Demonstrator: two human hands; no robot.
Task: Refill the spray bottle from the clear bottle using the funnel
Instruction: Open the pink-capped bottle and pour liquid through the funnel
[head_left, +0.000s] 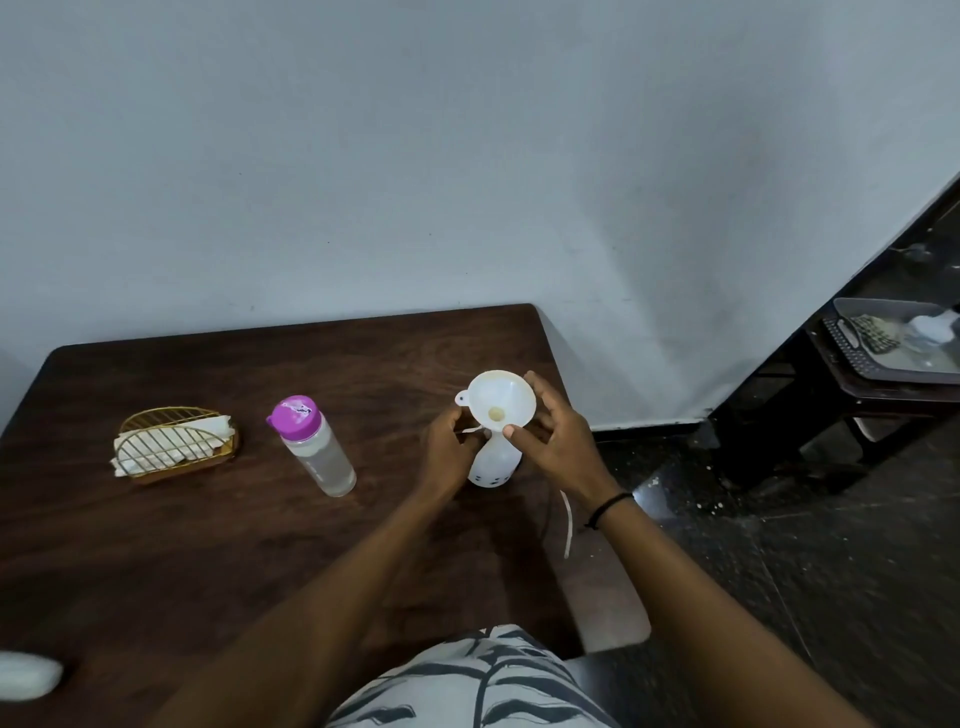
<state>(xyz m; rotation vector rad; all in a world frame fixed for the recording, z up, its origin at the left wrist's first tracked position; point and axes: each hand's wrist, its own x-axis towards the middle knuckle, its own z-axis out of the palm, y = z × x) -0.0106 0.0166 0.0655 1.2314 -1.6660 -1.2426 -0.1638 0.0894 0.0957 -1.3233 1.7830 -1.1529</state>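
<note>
A: Funnel (500, 399) sits in the spray bottle (493, 462) at the table's (260, 519) right edge. Right hand (558, 441) pinches the rim; left hand (449, 449) grips the bottle's neck.

B: Handling?

A: Thin plastic, light, likely tippy while empty. Best held low on the body. Clear bottle (317, 452), capped, stands to the left, nearly full; probably heavier and smooth-walled, so grip it mid-body.

1 head-worn wide-angle view looks forward and down, close over a dark table (156, 545) against the wall (467, 156).
</note>
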